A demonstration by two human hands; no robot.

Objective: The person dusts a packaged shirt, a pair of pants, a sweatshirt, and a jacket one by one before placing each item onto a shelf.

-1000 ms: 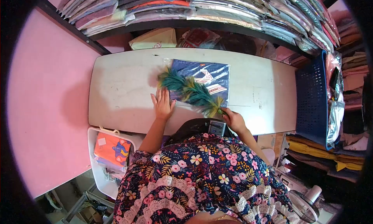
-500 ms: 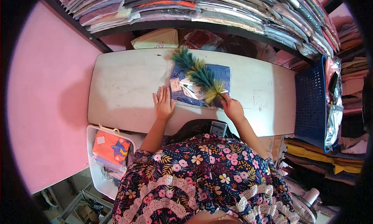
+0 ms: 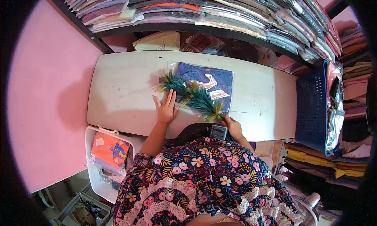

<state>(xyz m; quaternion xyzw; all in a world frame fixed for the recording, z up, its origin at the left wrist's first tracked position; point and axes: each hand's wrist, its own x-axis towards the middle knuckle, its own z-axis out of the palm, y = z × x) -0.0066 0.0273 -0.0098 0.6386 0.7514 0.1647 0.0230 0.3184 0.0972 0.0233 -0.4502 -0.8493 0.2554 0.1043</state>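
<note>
At the far left, beside the table's near corner, a white bin [image 3: 93, 163] sat on the floor and held a folded orange garment in clear wrap [image 3: 108, 149], with more packets under it too dim to tell apart. The white table [image 3: 125, 88] bore a blue packaged garment [image 3: 214, 79] lying flat in its shiny plastic sleeve near the middle. The left hand [image 3: 166, 108] lay flat on the tabletop just at the packet's near left corner, fingers spread and pointing away from the person. A green and yellow feather duster [image 3: 192, 95] stretched slantwise over the packet's near left part, its tip past the packet's left edge. The right hand [image 3: 232, 126] was closed around the duster's handle end at the table's near edge. Above, a dark shelf [image 3: 188, 26] carried a long row of wrapped folded clothes [image 3: 220, 8]. At the right end of the table a blue plastic basket [image 3: 312, 104] stood against it, holding clear-wrapped packets [image 3: 337, 108] along its far side
</note>
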